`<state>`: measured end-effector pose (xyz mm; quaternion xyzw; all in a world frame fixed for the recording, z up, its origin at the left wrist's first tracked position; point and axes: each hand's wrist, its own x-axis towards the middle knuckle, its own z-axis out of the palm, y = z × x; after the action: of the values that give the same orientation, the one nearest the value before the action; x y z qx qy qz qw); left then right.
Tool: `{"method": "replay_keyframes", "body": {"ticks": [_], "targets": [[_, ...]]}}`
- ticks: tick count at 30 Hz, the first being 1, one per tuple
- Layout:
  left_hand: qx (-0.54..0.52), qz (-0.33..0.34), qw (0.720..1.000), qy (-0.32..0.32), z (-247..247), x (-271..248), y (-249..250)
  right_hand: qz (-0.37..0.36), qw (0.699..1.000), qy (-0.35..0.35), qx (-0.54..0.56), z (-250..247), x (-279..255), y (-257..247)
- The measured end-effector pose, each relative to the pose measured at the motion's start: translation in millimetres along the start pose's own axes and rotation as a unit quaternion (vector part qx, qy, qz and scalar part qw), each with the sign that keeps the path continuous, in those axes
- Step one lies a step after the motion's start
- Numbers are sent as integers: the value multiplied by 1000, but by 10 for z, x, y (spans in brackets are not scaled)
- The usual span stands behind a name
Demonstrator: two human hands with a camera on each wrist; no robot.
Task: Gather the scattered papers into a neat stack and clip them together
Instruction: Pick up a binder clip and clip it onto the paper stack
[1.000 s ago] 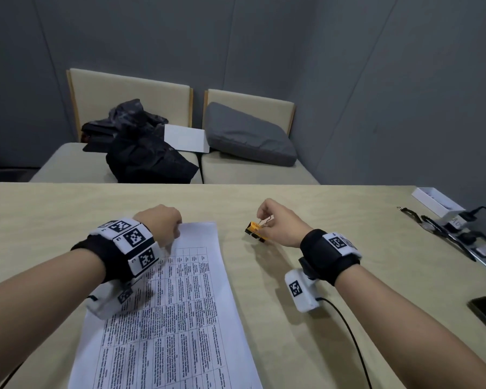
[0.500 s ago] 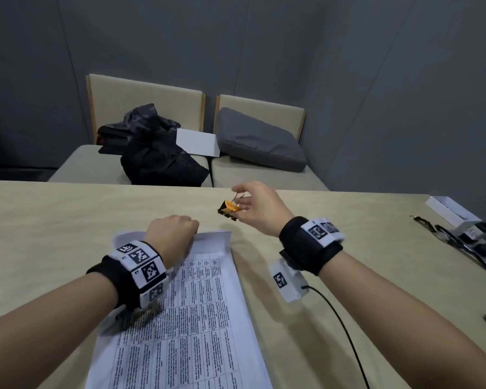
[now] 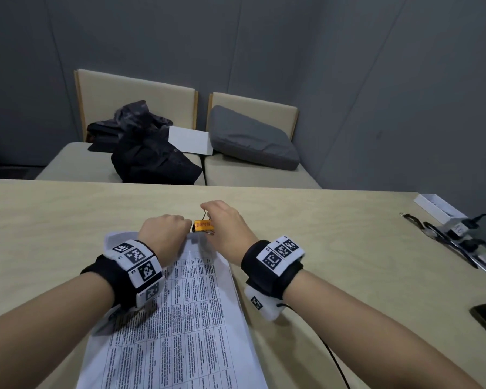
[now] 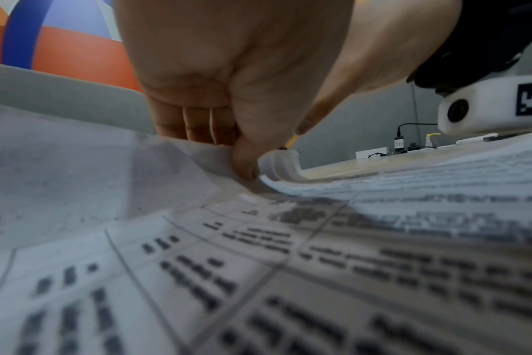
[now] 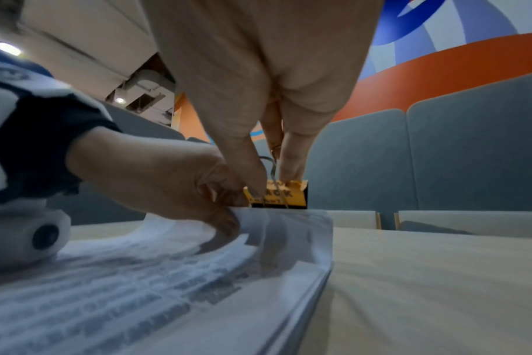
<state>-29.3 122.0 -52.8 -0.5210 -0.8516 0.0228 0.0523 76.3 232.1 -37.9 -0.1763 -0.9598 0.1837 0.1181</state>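
table [image 3: 334, 248]: tan, papers [image 3: 180, 318] run lengthwise away from the person
left hand [image 3: 163, 234]: pinches far edge
right hand [image 3: 225, 228]: grasps binder clip [image 3: 204, 226], touching that edge

The stack of printed papers [image 3: 180, 318] lies lengthwise on the table, its far edge lifted and curled — an orange-and-black binder clip [image 3: 203, 226] with wire handles raised sits right at that edge.

Printed text on papers [image 4: 258, 276] blurred — perhaps a table.
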Motion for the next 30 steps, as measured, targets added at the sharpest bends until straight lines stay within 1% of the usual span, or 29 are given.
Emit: {"method": "replay_keyframes", "body": {"ticks": [4,8,10,15,19,22,24,30], "targets": [[-4,-8,1000,-8,-5,4,-1,-1,1000,-13,-5,-37,55,54],[2,-14,1000,-14,-4,9,9,28,998,-32,45,-169,66,114],[2,-18,1000,-18,-5,4,18,21,998,-37,45,-233,73,123],[-2,-22,1000,-22,-48,-18,37,-5,998,-25,53,-267,90,104],[7,-26,999,-32,-60,-15,44,-3,991,-4,132,-285,77,144],[11,-22,999,-33,-49,-4,40,-20,991,-1,134,-378,75,174],[9,-19,999,-33,-39,4,30,-24,991,-10,128,-445,100,200],[-8,-23,999,-31,-8,1,19,-16,990,-64,127,-509,215,206]]}}
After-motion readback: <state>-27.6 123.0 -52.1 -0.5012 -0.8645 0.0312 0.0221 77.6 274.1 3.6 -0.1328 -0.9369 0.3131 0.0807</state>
